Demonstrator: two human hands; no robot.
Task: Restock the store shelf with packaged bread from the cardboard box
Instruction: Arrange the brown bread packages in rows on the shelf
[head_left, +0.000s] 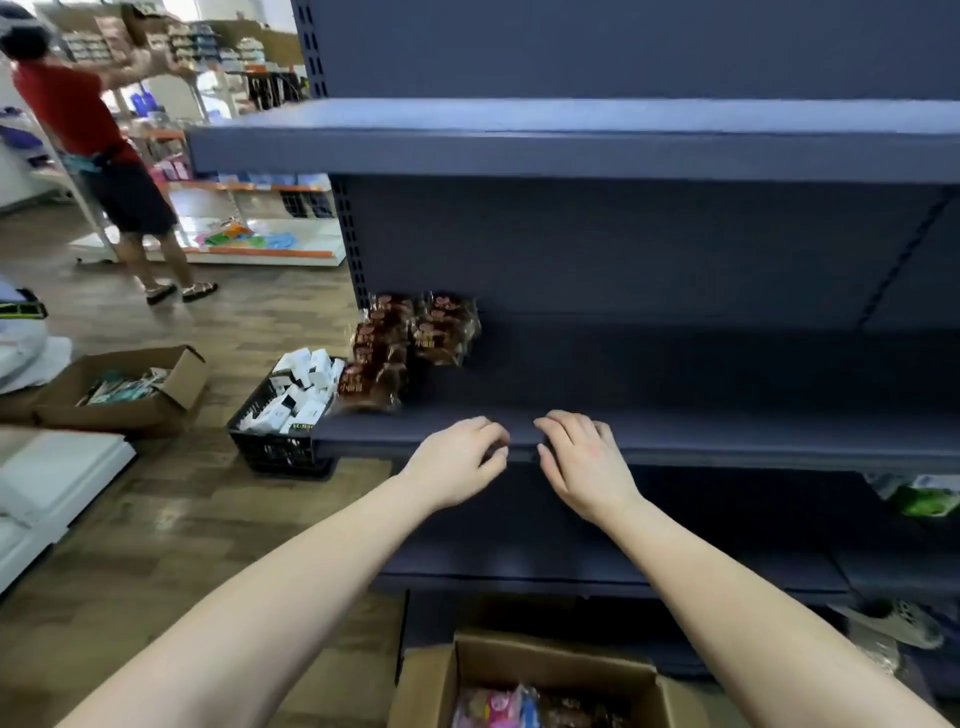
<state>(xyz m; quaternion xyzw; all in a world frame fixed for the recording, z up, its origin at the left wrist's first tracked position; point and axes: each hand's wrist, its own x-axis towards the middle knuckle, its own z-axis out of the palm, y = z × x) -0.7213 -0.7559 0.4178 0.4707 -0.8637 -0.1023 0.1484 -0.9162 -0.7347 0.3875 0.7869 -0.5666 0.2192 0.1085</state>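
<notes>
The left hand and right hand sit side by side at the front edge of the shelf, fingers loosely curled and empty. Bread packs are stacked at the shelf's left end. The cardboard box stands open on the floor below.

Your left forearm and right forearm, both bare, stretch forward and angle inward. Your left hand and right hand sit palm-down, just beside each other (not touching). The fingers of the 2 hands curl loosely, holding nothing.
</notes>
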